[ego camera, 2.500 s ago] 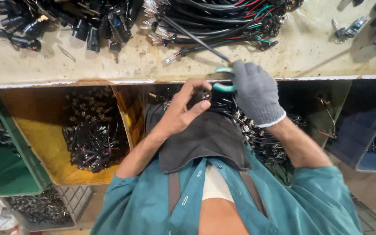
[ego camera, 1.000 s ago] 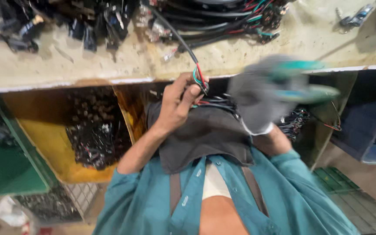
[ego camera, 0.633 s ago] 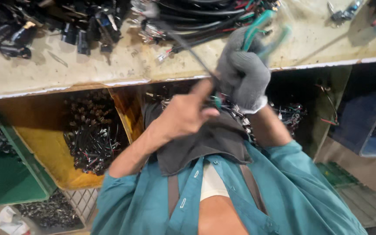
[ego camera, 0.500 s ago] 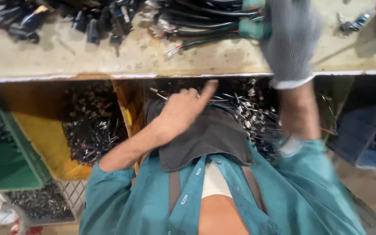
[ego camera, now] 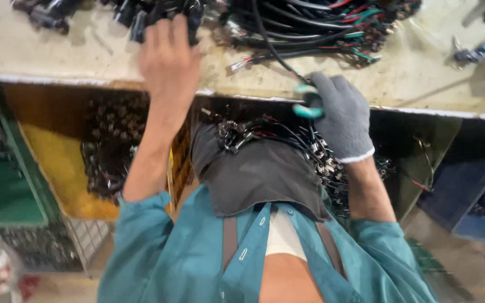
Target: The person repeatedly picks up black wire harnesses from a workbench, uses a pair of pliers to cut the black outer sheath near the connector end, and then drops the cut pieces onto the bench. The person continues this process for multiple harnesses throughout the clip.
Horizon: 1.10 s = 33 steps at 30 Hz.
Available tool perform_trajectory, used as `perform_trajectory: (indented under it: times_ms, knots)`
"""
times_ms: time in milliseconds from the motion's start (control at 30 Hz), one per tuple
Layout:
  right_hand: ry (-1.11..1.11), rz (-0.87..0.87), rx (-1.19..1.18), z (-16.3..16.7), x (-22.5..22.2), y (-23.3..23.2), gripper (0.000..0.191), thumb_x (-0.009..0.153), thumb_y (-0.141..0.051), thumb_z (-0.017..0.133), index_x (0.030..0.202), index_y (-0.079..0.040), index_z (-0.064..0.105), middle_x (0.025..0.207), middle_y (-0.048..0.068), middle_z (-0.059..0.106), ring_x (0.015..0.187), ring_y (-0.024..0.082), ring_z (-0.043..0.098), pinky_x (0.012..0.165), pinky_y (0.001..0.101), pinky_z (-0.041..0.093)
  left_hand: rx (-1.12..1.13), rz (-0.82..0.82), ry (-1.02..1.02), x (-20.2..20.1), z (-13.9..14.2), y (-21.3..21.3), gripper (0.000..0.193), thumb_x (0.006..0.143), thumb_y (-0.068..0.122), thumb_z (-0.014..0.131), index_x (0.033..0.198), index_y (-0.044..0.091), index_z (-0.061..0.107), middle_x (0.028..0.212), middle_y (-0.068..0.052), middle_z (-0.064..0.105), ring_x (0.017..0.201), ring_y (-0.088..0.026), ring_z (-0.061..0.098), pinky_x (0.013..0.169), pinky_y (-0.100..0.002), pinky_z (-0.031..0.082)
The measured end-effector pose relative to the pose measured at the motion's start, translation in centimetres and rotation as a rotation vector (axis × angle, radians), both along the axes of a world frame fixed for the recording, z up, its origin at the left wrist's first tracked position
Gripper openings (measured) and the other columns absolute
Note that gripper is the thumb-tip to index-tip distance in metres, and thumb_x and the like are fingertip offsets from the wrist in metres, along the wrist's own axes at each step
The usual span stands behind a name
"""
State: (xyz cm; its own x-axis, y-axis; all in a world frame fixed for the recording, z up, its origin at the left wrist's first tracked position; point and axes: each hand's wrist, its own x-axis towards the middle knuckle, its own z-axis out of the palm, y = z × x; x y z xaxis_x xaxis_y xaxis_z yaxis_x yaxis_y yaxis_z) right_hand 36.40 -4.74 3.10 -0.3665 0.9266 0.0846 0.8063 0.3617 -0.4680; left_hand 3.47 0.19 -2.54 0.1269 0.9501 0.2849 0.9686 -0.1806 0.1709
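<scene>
On the far left, under the workbench (ego camera: 57, 62), sits a green bin (ego camera: 1, 191), and next to it a yellow bin (ego camera: 57, 174) with a heap of small dark parts (ego camera: 108, 157) inside. Above them, the bare left hand (ego camera: 166, 62) reaches up onto the bench top. Its fingers are spread apart and lie flat, with the tips touching a pile of black plugs (ego camera: 152, 11) at the back of the bench. It is not gripping anything that can be seen. In the middle, a dark apron (ego camera: 259, 179) hangs over a teal shirt (ego camera: 197, 264), and a bunch of thin wires with metal ends (ego camera: 287, 140) lies across the top of the apron. Just to the right, the right hand (ego camera: 341, 120) in a grey glove is closed tight around a tool with teal handles (ego camera: 309, 104), right at the front edge of the bench. A thin black wire (ego camera: 270, 47) runs from the tool up to a big bundle of black, red and green cables (ego camera: 321, 22) on the bench. On the far right below sits a blue bin (ego camera: 478, 191).
</scene>
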Motion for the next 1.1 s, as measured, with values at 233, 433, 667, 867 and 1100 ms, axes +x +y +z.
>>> perform_trajectory:
  times_ms: [233, 433, 667, 867, 1100]
  knots:
    - [-0.076, -0.080, 0.138, -0.2, 0.6, 0.0, 0.028, 0.081, -0.004, 0.075, 0.106, -0.009, 0.061, 0.102, 0.014, 0.063, 0.091, 0.036, 0.065, 0.073, 0.0468, 0.052, 0.205, -0.435, -1.012, 2.2, 7.4, -1.1, 0.045, 0.082, 0.027, 0.089, 0.109, 0.001, 0.066, 0.122, -0.017, 0.061, 0.107, -0.031, 0.066, 0.088, -0.041, 0.064]
    - [-0.120, -0.014, -0.003, -1.3, 0.4, 1.6, 0.028, 0.085, -0.006, 0.075, 0.109, -0.005, 0.061, 0.096, 0.014, 0.062, 0.080, 0.034, 0.065, 0.063, 0.0462, 0.050, -0.686, -0.593, -1.546, 8.8, 11.3, -2.7, 0.046, 0.085, 0.017, 0.086, 0.119, 0.004, 0.057, 0.096, -0.008, 0.057, 0.086, -0.013, 0.056, 0.074, -0.028, 0.050]
    - [-0.704, 0.148, 0.785, 3.3, 0.5, 1.8, 0.017, 0.098, -0.016, 0.071, 0.100, 0.001, 0.068, 0.087, 0.008, 0.061, 0.070, 0.021, 0.062, 0.054, 0.0322, 0.046, -0.924, -0.444, -1.624, 8.2, 3.9, -7.2, 0.040, 0.101, 0.014, 0.069, 0.139, 0.001, 0.062, 0.099, -0.009, 0.064, 0.086, -0.019, 0.062, 0.076, -0.033, 0.051]
    - [0.649, 0.076, -0.316, 2.6, -1.1, -0.3, 0.007, 0.102, -0.008, 0.064, 0.097, -0.003, 0.065, 0.090, 0.008, 0.066, 0.076, 0.020, 0.067, 0.068, 0.0346, 0.055, -0.561, -0.472, -1.024, 9.2, 3.1, -6.5, 0.037, 0.095, 0.016, 0.076, 0.127, 0.001, 0.067, 0.115, -0.016, 0.073, 0.105, -0.031, 0.074, 0.093, -0.036, 0.057]
    - [1.744, -0.324, -0.480, 1.6, -2.9, -2.9, 0.006, 0.095, -0.008, 0.065, 0.100, -0.004, 0.063, 0.088, 0.009, 0.061, 0.074, 0.022, 0.059, 0.065, 0.0355, 0.048, -0.577, -0.509, -1.239, 9.3, 4.3, -7.5, 0.037, 0.099, 0.015, 0.075, 0.131, 0.001, 0.064, 0.120, -0.014, 0.074, 0.110, -0.027, 0.076, 0.098, -0.034, 0.057]
